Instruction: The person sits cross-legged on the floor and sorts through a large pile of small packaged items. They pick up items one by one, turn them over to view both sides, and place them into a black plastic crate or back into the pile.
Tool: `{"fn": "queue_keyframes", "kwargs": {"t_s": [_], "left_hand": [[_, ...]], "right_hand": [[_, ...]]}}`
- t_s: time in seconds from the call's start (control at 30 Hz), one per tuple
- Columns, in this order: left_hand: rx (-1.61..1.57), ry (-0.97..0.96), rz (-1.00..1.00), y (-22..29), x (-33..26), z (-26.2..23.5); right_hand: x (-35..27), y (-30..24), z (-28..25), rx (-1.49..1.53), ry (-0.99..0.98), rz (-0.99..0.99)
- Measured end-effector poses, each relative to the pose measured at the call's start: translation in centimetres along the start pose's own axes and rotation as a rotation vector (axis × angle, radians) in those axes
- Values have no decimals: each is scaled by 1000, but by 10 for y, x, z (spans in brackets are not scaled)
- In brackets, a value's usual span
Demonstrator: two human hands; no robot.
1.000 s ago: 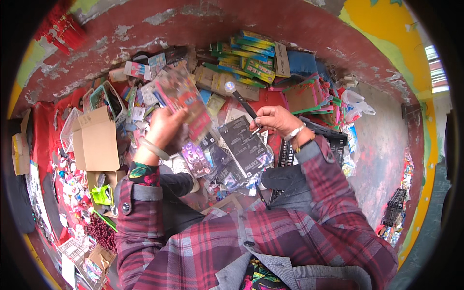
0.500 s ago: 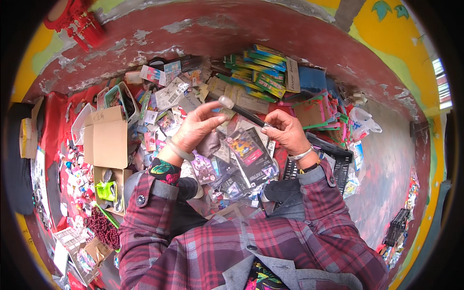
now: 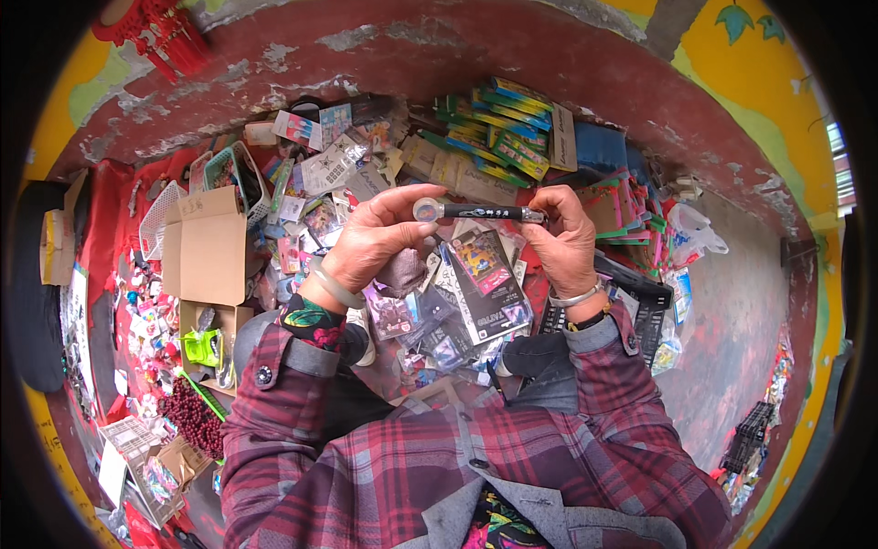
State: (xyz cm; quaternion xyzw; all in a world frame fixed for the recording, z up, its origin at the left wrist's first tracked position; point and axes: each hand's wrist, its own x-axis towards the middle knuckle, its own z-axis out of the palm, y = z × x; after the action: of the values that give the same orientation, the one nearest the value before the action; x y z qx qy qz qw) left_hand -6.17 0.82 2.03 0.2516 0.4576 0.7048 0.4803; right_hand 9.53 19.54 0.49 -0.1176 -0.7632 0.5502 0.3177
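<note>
A short black rod [image 3: 485, 212] with pale lettering, a silvery tip and a round, clear, lens-like end lies level between my hands, above the pile. My left hand [image 3: 370, 240] has its thumb and fingers closed round the lens-like end. At the silvery tip, the thumb and fingers of my right hand [image 3: 563, 245] pinch the rod. Beneath are flat black packets [image 3: 498, 320] and a colourful card [image 3: 480, 259] in clear wrap. A crumpled greyish-brown cloth [image 3: 402, 272] rests near my left hand.
An open cardboard box [image 3: 204, 242] stands left, with plastic baskets [image 3: 219, 174] behind it. Dark red beads [image 3: 192, 419] lie lower left. Bright long boxes [image 3: 512, 128] are stacked against the wall. A black crate [image 3: 645, 297] sits beside my right arm.
The rod has turned from slanting down to the right to lying level. My right hand has risen a little, and the rod's lettering now faces up.
</note>
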Motion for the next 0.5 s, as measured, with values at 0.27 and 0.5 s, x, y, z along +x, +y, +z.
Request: {"fn": "queue_keyframes", "kwargs": {"t_s": [0.27, 0.5], "left_hand": [[105, 102, 70, -15, 9, -13], [98, 415, 109, -23, 18, -16]], "right_hand": [[3, 1, 17, 167, -93, 158], [2, 0, 32, 276, -159, 211]]}}
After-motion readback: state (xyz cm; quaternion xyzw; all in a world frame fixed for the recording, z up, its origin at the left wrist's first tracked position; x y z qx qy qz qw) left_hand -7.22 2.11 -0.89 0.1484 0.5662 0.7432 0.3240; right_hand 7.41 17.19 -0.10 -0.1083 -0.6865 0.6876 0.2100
